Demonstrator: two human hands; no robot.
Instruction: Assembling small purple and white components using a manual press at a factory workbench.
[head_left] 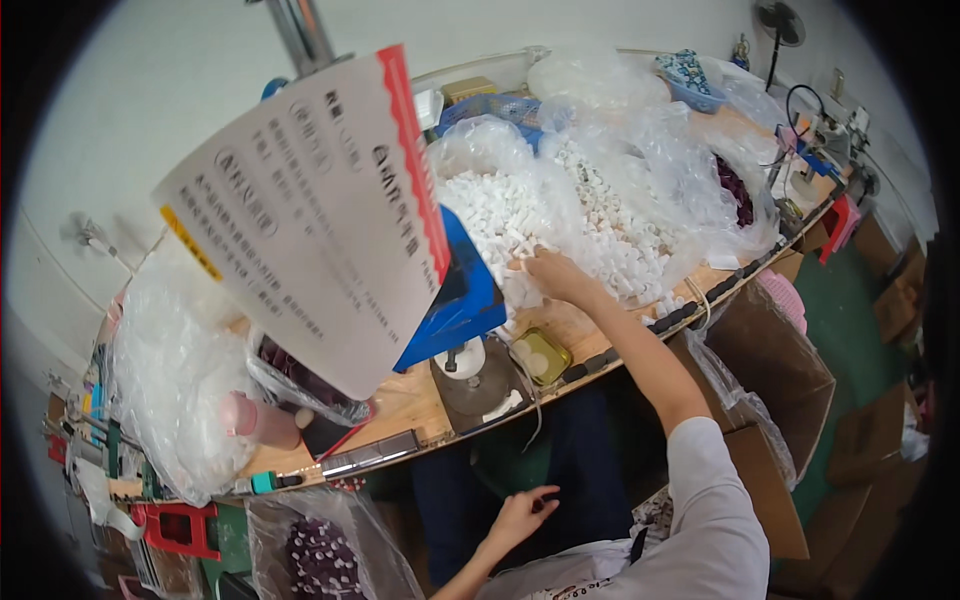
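My right hand [548, 272] reaches over the table into a heap of small white plastic pieces [495, 212]. Its fingers are drawn together at the near edge of the heap, and what lies between them is too small to make out. Low over my lap, my left hand [522, 516] is closed on a small dark piece [545, 498]. Between me and the heap stands a bench machine with a blue body [462, 290], a white round part [460, 360] and a metal base [485, 395]. A large printed sheet [310, 220] hides much of the machine.
A yellowish dish [541, 356] with pale round contents sits beside the machine base. Left are a pink bottle [260, 420] and clear plastic bags [175, 370]. Below the table hangs a bag of dark purple and white pieces [322, 560]. Cardboard boxes [765, 380] stand right.
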